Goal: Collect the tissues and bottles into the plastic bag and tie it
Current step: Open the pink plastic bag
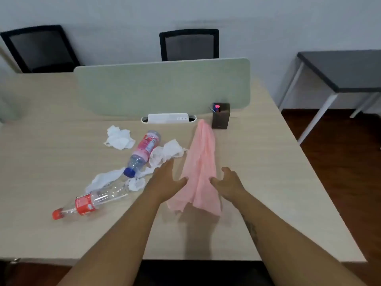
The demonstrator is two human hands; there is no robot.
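Both forearms reach in from the near edge of the table (268,193) in the head view, meeting at the pink plastic bag (202,157). At the bag's right edge the right hand (229,182) has its fingers curled and its thumb against the film, and I read this as a pinch. On the other edge only the thumb of the left hand (167,180) meets the bag, the fingers reaching straight ahead past it, so I cannot tell whether that hand pinches or merely presses. Nearer than the grip the bag's end hangs clear of the wood with a shadow under it, while beyond the grip it tapers to a tip close to the brown pen holder (221,116).

Judged from this, the task has hardly begun: the bag looks flat and unopened, with nothing inside it. Everything to be collected lies to the left of the grip. A blue-capped bottle (144,149) lies on its side, and a red-capped bottle (90,201) lies further left and nearer the camera. One crumpled tissue (119,138) sits apart, far and left, and a second tissue (168,151) is just beyond the left fingertips. A long tissue (105,178) and a small wad (136,183) lie around the two bottles.

What is left is opening the bag's mouth, loading two bottles and four tissues, and then tying the knot, which is nearly the whole job.
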